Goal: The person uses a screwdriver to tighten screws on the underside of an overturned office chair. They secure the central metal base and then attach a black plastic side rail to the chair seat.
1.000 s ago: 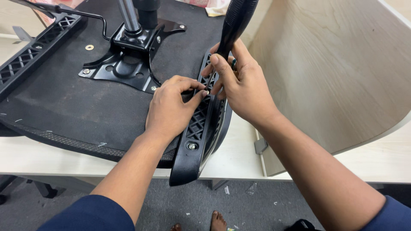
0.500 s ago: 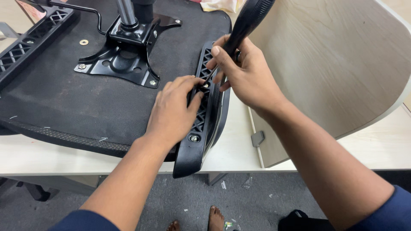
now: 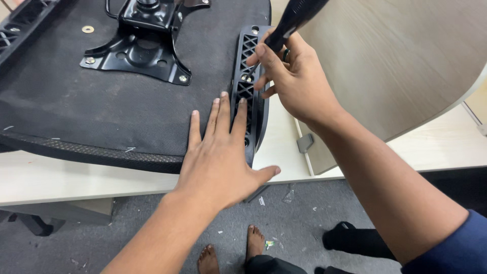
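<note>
Fingers (image 3: 223,114) of left hand (image 3: 220,162) flat on armrest bracket (image 3: 247,61); right hand (image 3: 291,76) grips it.

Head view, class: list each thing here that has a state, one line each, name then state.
chair seat: upside down on the table, underside showing.
metal mounting plate: bolted to the seat underside.
black armrest bracket: lying along the seat's edge.
left hand: open, flat, pressing on seat and bracket.
right hand: closed around the black tool handle.

A black plastic armrest bracket (image 3: 248,86) with a lattice of triangular openings lies lengthwise along the right edge of the upturned black chair seat (image 3: 101,106), its near end overhanging the desk (image 3: 76,180).
</note>
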